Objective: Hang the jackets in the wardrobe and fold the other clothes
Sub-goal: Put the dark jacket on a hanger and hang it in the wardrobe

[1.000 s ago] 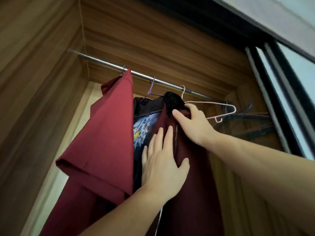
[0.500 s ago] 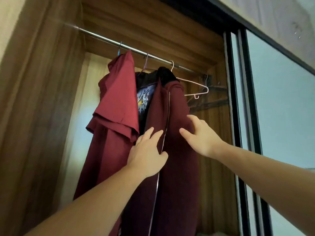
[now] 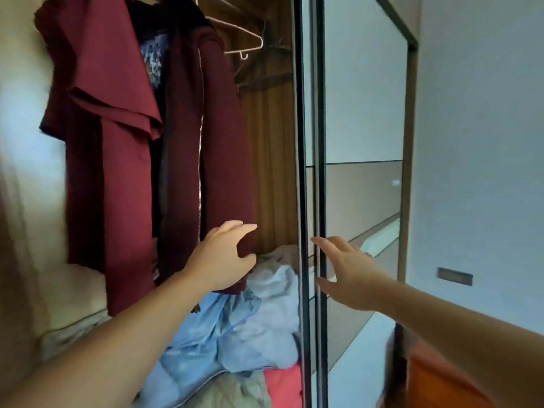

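A dark maroon zip jacket (image 3: 223, 136) hangs in the wardrobe, next to a red garment (image 3: 100, 119) on its left and a dark printed one (image 3: 153, 60) between them. My left hand (image 3: 223, 257) hovers at the jacket's lower hem with fingers loosely spread, holding nothing. My right hand (image 3: 347, 272) is open with spread fingers in front of the sliding door's dark frame (image 3: 309, 172); whether it touches the frame I cannot tell.
An empty pale hanger (image 3: 244, 36) hangs right of the jacket. A heap of light blue (image 3: 244, 325), beige and pink clothes (image 3: 282, 387) lies on the wardrobe floor. The mirrored sliding door (image 3: 362, 113) stands at right, with something orange (image 3: 435, 381) low beside it.
Both hands have come down off the maroon jacket from chest height to its hem. My right hand has swung right to the door frame. The view has dropped and the rail is out of sight.
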Available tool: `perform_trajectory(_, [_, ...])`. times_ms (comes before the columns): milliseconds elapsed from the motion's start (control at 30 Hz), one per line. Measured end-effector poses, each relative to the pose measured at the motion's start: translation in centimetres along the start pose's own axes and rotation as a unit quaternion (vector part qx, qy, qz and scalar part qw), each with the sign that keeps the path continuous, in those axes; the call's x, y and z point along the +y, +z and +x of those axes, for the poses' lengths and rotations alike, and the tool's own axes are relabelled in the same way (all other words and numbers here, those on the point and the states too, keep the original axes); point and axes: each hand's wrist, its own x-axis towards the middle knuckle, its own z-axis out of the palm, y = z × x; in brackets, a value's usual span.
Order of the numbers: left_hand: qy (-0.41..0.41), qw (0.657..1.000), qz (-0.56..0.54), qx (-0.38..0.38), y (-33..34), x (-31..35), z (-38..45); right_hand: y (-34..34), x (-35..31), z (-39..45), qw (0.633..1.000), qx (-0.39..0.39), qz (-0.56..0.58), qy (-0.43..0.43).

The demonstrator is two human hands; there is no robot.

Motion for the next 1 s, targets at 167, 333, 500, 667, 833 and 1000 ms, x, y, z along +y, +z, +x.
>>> perform_trajectory(167, [0.072,0.991,-0.1,-0.044,5.2,1.1,-2.6,0.7,-1.0,-6.5,0.991,0.031,-0.013,0.133])
perform_trajectory(333, [0.177,0.975,-0.061,-0.12,9.8,4.2,-7.3,1.7,-1.6,-14.5,0.958,0.061,-0.042,0.276])
perform_trajectory(500, [0.269,0.939,-0.136,-0.163,11.7,11.2,-12.1,-0.2,-2.1,-25.5,0.913,0.091,-0.068,0.392])
perform_trajectory(667, [0.36,0.89,-0.205,-0.191,10.7,20.4,-20.0,-2.5,-4.6,-37.6,0.856,0.122,-0.1,0.491])
perform_trajectory(833, [0.445,0.83,-0.247,-0.226,7.9,27.7,-29.3,-5.2,-10.0,-50.3,0.799,0.146,-0.122,0.57])
perform_trajectory(1000, [0.53,0.771,-0.26,-0.239,3.0,32.3,-42.0,-6.7,-18.4,-63.3,0.741,0.17,-0.135,0.636])
